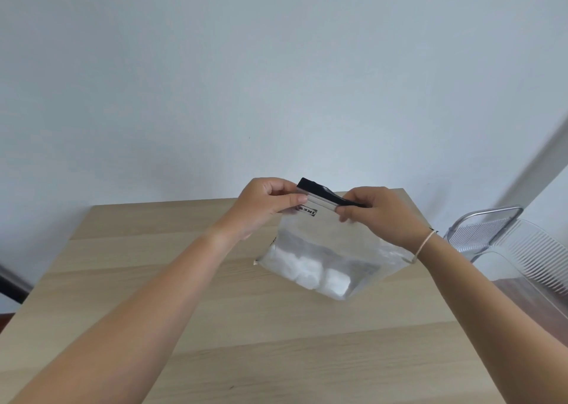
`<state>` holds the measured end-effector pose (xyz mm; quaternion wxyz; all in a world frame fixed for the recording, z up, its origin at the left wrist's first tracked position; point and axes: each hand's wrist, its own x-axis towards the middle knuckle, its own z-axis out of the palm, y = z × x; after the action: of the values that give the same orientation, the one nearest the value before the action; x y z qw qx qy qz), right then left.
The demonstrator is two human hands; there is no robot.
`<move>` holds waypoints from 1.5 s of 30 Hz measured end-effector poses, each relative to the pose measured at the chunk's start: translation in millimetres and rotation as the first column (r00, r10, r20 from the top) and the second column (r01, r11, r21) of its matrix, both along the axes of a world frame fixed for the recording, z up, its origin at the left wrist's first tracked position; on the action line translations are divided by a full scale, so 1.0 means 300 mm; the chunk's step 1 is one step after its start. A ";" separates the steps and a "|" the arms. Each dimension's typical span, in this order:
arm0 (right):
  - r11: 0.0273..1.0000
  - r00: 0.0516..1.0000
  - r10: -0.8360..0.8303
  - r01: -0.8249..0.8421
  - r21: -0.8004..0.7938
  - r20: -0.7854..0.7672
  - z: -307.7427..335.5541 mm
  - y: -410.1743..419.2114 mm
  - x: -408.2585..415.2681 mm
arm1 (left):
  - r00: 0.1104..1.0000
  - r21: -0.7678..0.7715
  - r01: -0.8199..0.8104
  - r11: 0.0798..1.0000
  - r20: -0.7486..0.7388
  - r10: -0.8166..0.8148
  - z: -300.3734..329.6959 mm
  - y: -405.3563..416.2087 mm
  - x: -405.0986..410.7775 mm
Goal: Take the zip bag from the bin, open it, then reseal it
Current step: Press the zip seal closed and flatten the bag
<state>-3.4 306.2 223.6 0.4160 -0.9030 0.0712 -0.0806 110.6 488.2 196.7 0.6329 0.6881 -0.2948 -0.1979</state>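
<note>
A pale, wood-grain rectangular worktop [153, 280] fills the lower half of the view, set against a plain light-grey wall [276, 65]. At about three o'clock, off the right edge of the worktop, stands a clear ribbed plastic bin [534, 250] with a silver wire frame.

Two bare forearms reach in from seven and five o'clock and meet near the centre. Between them hangs the clear plastic zip bag [322, 244], raised above the worktop and well apart from the bin. It has a black strip along its top edge, a small black printed logo just below, and white soft lumps [310, 271] gathered in its bottom.

The left hand [264, 207] has its grip pinched on the top-left corner of the bag, thumb on the near side just beside the logo, fingers curled behind. The right hand [378, 216], with a thin pale cord band [425, 244] at the wrist, has its grip closed on the top-right end of the black strip. Whether the seal is parted or pressed together cannot be told.
</note>
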 end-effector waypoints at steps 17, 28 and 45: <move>0.998 0.998 0.054 -0.053 0.026 -0.013 -0.037 0.000 0.027 | 0.994 0.100 -0.038 0.994 0.106 0.027 0.006 -0.006 -0.024; 0.997 0.998 0.026 -0.030 0.073 0.060 -0.058 -0.004 0.045 | 0.986 0.156 -0.077 0.985 0.160 0.052 0.014 -0.010 -0.026; 0.999 0.995 0.018 -0.021 0.032 0.102 -0.061 0.004 0.048 | 0.990 0.119 -0.023 0.993 0.143 0.006 0.038 -0.027 -0.044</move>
<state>10.9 307.5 205.3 0.4347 -0.8914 0.0424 -0.1212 97.4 480.1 208.0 0.5690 0.7394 -0.3219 -0.1610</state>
